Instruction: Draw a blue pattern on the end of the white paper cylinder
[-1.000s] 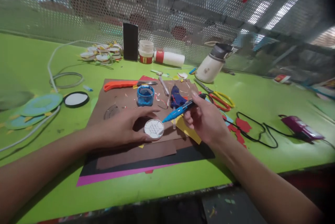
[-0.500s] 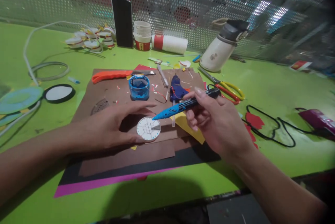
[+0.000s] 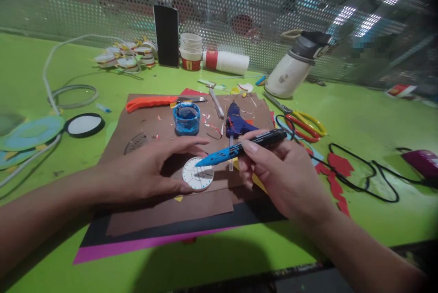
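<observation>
A round white disc (image 3: 202, 182) with thin dark lines and small blue dots along its rim lies on brown card (image 3: 153, 213). My left hand (image 3: 153, 167) curves around its left side, thumb on the near edge and fingers arched over the far edge, steadying it. Pinched in my right hand (image 3: 278, 172) is a black marker (image 3: 262, 139) whose front half is smeared with blue paint. Its blue tip is over the disc's upper part; whether it touches cannot be told. A blue-stained jar (image 3: 186, 124) of paint stands just behind the disc.
Behind are an orange-handled knife (image 3: 152, 103), a blue glue gun (image 3: 236, 122) and scissors (image 3: 303, 124). Farther back stand a phone (image 3: 166, 37), paper cups (image 3: 190, 53) and a white bottle (image 3: 287, 74). A black cord (image 3: 369, 179) and red scraps (image 3: 337, 190) lie right.
The marker tip has shifted slightly left over the disc, and the marker lies at a flatter angle. The whole view has moved a little; my left hand keeps its place at the disc.
</observation>
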Motion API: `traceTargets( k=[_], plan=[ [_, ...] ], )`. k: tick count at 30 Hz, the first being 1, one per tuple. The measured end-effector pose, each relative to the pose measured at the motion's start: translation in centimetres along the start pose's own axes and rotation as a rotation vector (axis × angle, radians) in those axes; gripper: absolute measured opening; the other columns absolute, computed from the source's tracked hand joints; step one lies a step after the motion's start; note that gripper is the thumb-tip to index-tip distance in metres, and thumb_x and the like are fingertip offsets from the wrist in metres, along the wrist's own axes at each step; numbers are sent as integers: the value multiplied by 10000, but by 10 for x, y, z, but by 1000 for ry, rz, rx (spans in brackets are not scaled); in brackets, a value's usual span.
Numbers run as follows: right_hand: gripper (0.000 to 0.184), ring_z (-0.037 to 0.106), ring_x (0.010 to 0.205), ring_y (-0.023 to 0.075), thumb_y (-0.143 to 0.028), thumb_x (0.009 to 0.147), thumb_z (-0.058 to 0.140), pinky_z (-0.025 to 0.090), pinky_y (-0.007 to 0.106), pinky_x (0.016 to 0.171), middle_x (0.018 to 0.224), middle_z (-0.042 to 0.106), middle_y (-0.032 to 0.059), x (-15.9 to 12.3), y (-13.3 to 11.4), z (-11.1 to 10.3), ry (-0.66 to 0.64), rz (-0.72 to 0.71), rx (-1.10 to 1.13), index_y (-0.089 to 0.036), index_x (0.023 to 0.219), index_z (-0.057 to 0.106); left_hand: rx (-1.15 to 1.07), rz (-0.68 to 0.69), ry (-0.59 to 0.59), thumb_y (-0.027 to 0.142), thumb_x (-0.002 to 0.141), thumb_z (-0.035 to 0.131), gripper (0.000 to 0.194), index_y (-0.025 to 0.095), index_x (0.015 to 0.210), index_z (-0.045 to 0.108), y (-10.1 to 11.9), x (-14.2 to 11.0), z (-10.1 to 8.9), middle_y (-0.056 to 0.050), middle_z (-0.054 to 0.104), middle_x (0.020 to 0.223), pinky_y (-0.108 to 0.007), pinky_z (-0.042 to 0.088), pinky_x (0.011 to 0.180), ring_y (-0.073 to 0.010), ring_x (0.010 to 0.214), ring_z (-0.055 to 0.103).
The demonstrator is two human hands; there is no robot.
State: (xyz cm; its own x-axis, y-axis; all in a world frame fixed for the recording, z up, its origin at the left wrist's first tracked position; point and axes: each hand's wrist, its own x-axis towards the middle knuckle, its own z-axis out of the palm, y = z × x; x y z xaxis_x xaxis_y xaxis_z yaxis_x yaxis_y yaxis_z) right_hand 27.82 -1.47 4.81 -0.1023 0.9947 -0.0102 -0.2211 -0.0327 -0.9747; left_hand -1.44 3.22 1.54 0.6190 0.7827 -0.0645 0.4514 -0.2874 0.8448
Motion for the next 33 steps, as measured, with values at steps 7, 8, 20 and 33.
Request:
traceTargets(
  k=[7, 8, 20, 33],
  plan=[
    [378, 718, 565, 151, -447, 958, 1168, 625, 240, 522, 716, 837, -19, 0, 4, 3, 0, -78, -104, -276, 932, 833, 41, 20, 20, 571, 937, 994, 1043, 350, 1908, 686, 0, 0, -2, -128, 882, 1750, -656, 592, 1454, -485, 1593, 821],
    [382, 714, 560, 152, -444, 956, 1167, 620, 241, 519, 716, 839, -19, 0, 4, 3, 8, -98, -119, -279, 938, 823, 46, 25, 22, 574, 932, 999, 1048, 350, 1908, 689, 0, 0, -2, -128, 887, 1742, -655, 591, 1455, -486, 1593, 819],
    [399, 700, 551, 144, -490, 945, 1165, 586, 227, 493, 700, 800, -26, 0, 5, 6, 47, -157, -174, -258, 993, 844, 50, 44, 60, 588, 923, 1027, 1071, 356, 1914, 692, -9, 5, 8, -113, 875, 1745, -639, 558, 1486, -470, 1582, 806],
    [301, 756, 558, 177, -548, 1079, 1031, 636, 237, 478, 731, 817, -3, -9, 31, 2, 30, -145, -323, -258, 1085, 950, -7, 57, 20, 566, 961, 996, 1031, 361, 1909, 645, -2, 4, 6, -102, 920, 1633, -564, 656, 1349, -427, 1480, 866]
  ],
)
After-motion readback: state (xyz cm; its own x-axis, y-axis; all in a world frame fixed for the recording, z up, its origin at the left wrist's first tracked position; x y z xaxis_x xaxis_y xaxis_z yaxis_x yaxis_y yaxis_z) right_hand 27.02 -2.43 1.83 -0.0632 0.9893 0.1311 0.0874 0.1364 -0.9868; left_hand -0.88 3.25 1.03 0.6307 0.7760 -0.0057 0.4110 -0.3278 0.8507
